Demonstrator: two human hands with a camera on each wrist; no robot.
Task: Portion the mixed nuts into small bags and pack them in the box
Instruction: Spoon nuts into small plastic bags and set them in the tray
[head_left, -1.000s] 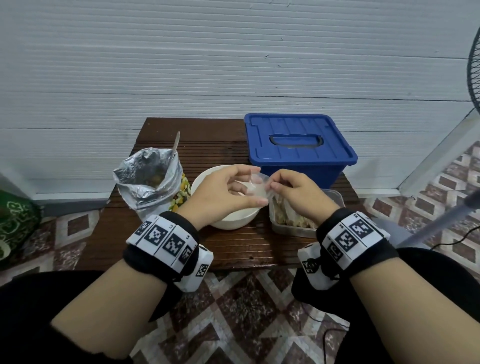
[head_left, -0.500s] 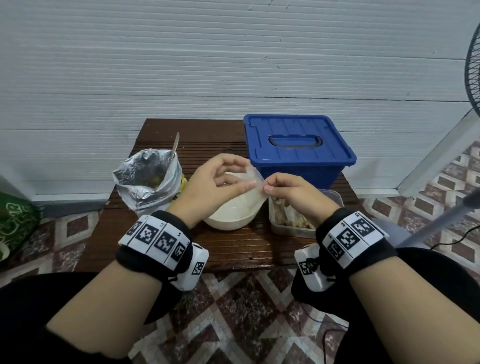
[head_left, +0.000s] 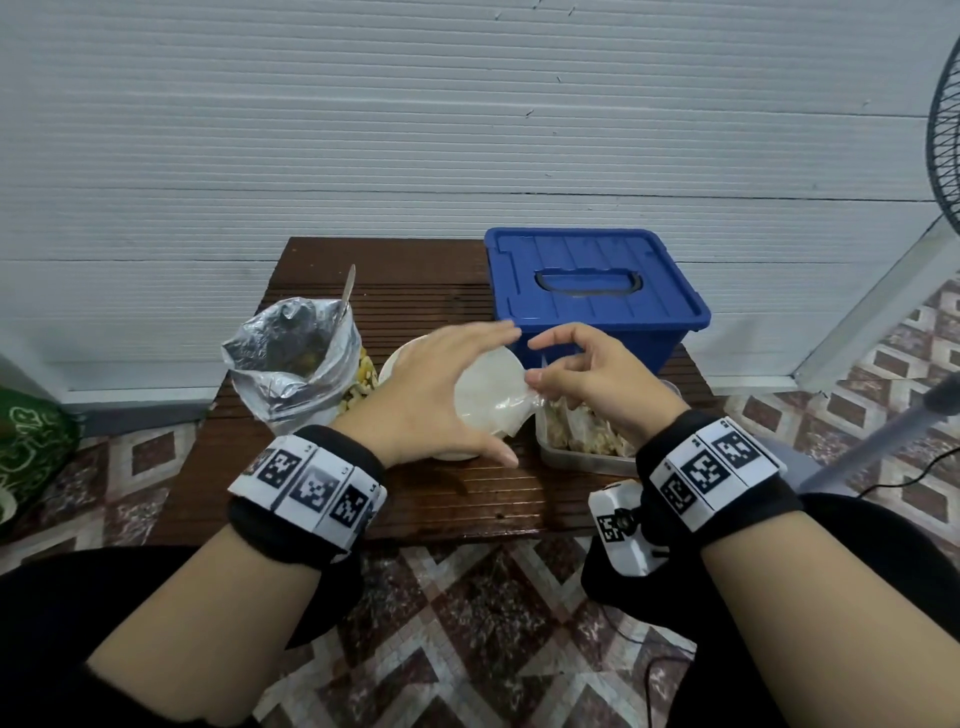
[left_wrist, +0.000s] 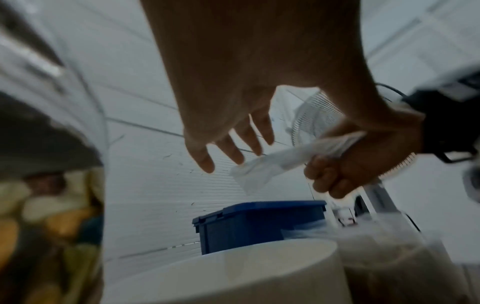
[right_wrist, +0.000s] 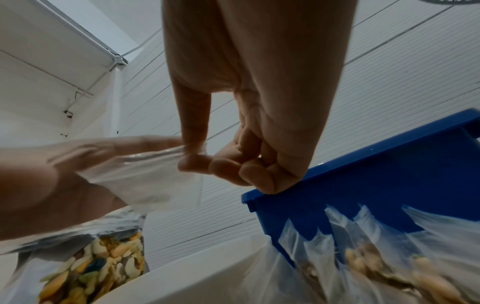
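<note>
A small clear empty bag (head_left: 483, 400) hangs above the white bowl (head_left: 396, 364). My right hand (head_left: 535, 364) pinches its upper edge between thumb and forefinger; the pinch (right_wrist: 193, 158) is plain in the right wrist view. My left hand (head_left: 498, 389) is spread with straight fingers (left_wrist: 228, 148) and cups the bag (left_wrist: 262, 170) from the left without gripping it. An open foil bag of mixed nuts (head_left: 296, 358) with a spoon handle (head_left: 348, 286) stands at the left. The blue box (head_left: 592, 291), lid on, sits behind my hands.
A clear tub (head_left: 582, 457) holding several filled small bags (right_wrist: 363, 257) stands right of the bowl, under my right wrist. All of this rests on a small dark slatted table (head_left: 415, 280) against a white wall. A fan (head_left: 945, 130) is at the far right.
My left hand has let go of the bag's edge and spread its fingers beside the bag. My right hand keeps its pinch. Both hands have risen slightly.
</note>
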